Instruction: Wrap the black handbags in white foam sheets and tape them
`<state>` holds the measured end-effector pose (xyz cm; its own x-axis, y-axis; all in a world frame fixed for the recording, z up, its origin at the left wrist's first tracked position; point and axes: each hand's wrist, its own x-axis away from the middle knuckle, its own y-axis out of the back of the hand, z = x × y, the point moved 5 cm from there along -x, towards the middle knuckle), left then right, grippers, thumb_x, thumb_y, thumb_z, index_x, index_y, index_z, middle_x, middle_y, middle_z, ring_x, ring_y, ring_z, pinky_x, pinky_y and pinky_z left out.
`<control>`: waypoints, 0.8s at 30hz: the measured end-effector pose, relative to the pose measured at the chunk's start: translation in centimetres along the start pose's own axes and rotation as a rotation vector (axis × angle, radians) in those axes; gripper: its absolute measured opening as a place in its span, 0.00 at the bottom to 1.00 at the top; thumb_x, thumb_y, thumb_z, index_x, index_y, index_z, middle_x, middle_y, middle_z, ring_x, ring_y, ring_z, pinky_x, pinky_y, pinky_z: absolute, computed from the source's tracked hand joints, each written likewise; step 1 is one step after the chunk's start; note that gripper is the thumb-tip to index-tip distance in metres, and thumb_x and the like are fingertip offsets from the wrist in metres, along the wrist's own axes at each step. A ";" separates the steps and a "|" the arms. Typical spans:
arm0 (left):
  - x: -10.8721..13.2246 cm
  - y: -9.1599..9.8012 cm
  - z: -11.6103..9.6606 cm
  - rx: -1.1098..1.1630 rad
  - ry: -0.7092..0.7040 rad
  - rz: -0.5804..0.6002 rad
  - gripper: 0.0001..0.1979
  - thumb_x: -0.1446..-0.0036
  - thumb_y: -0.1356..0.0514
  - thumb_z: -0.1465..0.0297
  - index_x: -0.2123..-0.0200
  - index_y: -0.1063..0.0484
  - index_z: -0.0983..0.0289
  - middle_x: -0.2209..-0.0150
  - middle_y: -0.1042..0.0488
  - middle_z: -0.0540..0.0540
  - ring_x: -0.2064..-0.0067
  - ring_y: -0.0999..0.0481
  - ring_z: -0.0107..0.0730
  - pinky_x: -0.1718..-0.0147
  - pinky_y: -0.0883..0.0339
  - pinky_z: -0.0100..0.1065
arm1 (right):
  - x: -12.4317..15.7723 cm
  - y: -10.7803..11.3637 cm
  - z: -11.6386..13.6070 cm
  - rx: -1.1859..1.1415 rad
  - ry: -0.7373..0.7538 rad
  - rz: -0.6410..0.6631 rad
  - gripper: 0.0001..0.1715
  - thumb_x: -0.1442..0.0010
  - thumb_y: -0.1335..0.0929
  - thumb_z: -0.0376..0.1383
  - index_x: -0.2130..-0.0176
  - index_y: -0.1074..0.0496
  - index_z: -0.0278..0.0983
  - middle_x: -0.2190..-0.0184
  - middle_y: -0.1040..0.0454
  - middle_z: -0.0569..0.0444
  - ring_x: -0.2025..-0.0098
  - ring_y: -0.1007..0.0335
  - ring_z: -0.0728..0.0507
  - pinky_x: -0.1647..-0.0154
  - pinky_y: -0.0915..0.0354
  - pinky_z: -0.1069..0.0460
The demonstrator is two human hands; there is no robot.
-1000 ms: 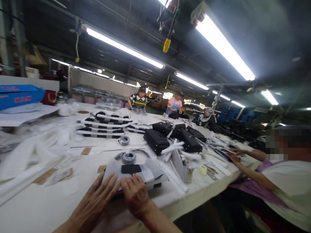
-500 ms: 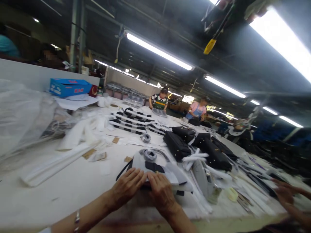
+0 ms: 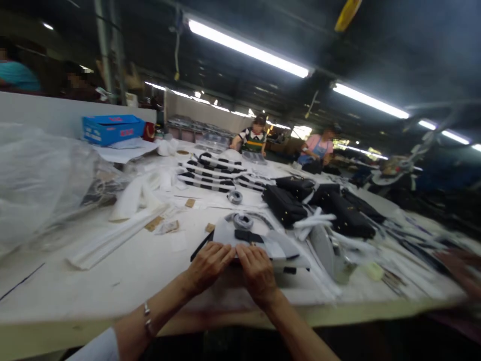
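Note:
Both my hands rest side by side on the near edge of a flat bag wrapped in white paper (image 3: 278, 246), which has a black tab (image 3: 248, 235) across its top. My left hand (image 3: 208, 263) has its fingers curled together on the bag's left corner, where a black strap sticks out. Beside it, almost touching, my right hand (image 3: 257, 268) presses down with closed fingers. A bracelet shows on my left wrist. The bag lies on the white table (image 3: 124, 281) close to the front edge.
Grey tape rolls (image 3: 242, 220) sit just behind the bag. Black handbags (image 3: 283, 205) and white paper strips lie to the right, striped stacks (image 3: 214, 173) farther back. A clear plastic bag (image 3: 37, 175) and a blue box (image 3: 112, 128) are on the left. Two people work at the far end; another person's blurred hand (image 3: 462, 265) is at right.
The camera has swung left and down. My hands stay on the wrapped bag, and my left fingers have drawn together from a spread position.

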<state>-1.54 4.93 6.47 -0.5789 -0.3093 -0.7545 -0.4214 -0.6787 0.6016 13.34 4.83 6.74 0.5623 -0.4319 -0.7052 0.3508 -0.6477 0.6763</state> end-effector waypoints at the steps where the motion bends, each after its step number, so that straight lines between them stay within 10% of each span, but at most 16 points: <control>1: 0.3 0.0 -0.1 0.006 -0.002 0.000 0.16 0.35 0.51 0.77 0.47 0.30 0.66 0.56 0.22 0.59 0.59 0.25 0.36 0.57 0.31 0.38 | 0.0 0.0 0.1 -0.006 -0.015 0.018 0.21 0.31 0.42 0.30 0.44 0.30 0.34 0.51 0.23 0.44 0.50 0.29 0.41 0.46 0.37 0.44; 8: 0.8 -0.3 -0.3 0.003 -0.069 0.080 0.20 0.37 0.49 0.79 0.45 0.32 0.62 0.54 0.20 0.57 0.57 0.22 0.37 0.57 0.33 0.37 | 1.4 0.4 0.4 -0.014 -0.113 0.173 0.22 0.29 0.43 0.33 0.40 0.33 0.35 0.43 0.28 0.48 0.41 0.35 0.41 0.34 0.46 0.42; 15: 1.9 -0.4 -0.8 -0.017 -0.047 0.097 0.21 0.39 0.47 0.79 0.44 0.33 0.60 0.54 0.20 0.55 0.56 0.22 0.39 0.55 0.34 0.38 | 10.1 7.9 -1.3 -0.138 -0.223 0.061 0.17 0.32 0.39 0.31 0.47 0.28 0.39 0.48 0.23 0.54 0.39 0.36 0.47 0.30 0.51 0.42; 24: 1.5 -0.3 -1.1 -0.021 -0.061 0.085 0.21 0.39 0.46 0.77 0.43 0.33 0.63 0.55 0.20 0.58 0.57 0.22 0.42 0.56 0.34 0.39 | 32.6 12.1 -11.0 -0.055 -1.278 0.124 0.23 0.35 0.38 0.49 0.68 0.23 0.39 0.69 0.19 0.51 0.66 0.24 0.41 0.61 0.34 0.48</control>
<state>-1.48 3.91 4.86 -0.6534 -0.3260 -0.6832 -0.3542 -0.6659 0.6566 44.17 -10.21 -5.70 -0.5099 -0.7989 -0.3190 0.3954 -0.5469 0.7379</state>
